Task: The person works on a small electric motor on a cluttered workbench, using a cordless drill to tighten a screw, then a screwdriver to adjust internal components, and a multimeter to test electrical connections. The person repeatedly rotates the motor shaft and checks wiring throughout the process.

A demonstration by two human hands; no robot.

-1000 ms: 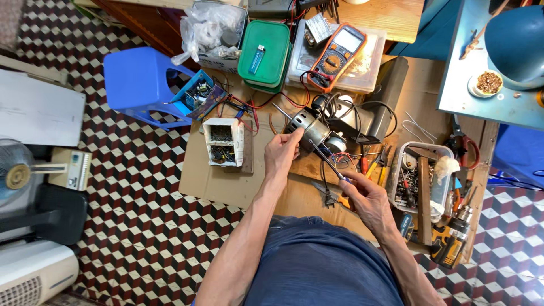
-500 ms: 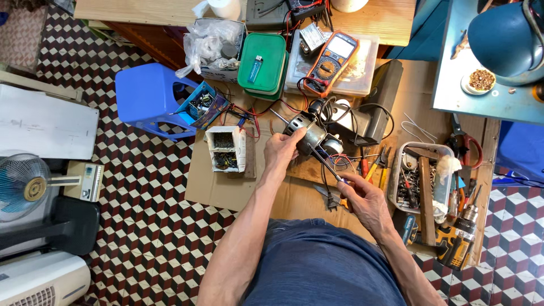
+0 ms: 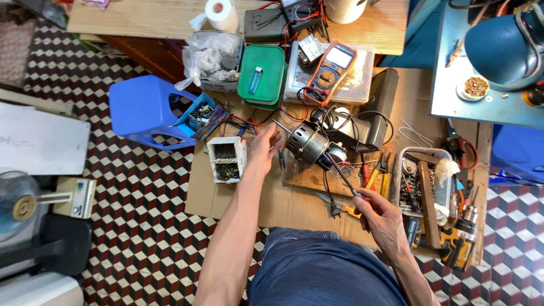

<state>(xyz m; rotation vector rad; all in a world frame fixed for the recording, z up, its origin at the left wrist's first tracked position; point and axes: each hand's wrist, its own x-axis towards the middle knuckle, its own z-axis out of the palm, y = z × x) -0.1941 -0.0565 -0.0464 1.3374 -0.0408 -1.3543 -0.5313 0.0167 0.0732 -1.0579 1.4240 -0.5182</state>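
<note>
Now my left hand point(image 3: 263, 150) rests open at the 9 o'clock side of the small electric motor point(image 3: 309, 144), fingers spread and loose, its grip on nothing; half a second ago it lay nearer the motor's body, so it has slid a little away toward the white parts box point(image 3: 226, 158). The motor lies on its side on a wooden board point(image 3: 306, 177) on the cardboard sheet point(image 3: 238, 198), shaft pointing toward 10 o'clock, about where it was before. My right hand point(image 3: 382, 218) sits at 5 o'clock from the motor, its grip closed around a thin probe point(image 3: 343, 178) whose tip reaches up to the motor's wired end; it keeps the same hold as earlier. Pliers with orange handles point(image 3: 340, 207) lie on the cardboard just beside that hand, at its 9 o'clock.

My view has tipped since the earlier frame: the wooden table point(image 3: 141, 22) at 12 o'clock shows more of its top, with a roll of tissue point(image 3: 221, 12) on it. Below it sit a green lidded box point(image 3: 266, 71) with a blue lighter point(image 3: 255, 79) on top and an orange multimeter point(image 3: 330, 71), its red lead trailing toward the motor. A blue plastic stool point(image 3: 139, 110) lies tipped at 10 o'clock. A clear tray of tools point(image 3: 422, 190) stands at 3 o'clock, with a cordless drill point(image 3: 462, 241) below it.
</note>
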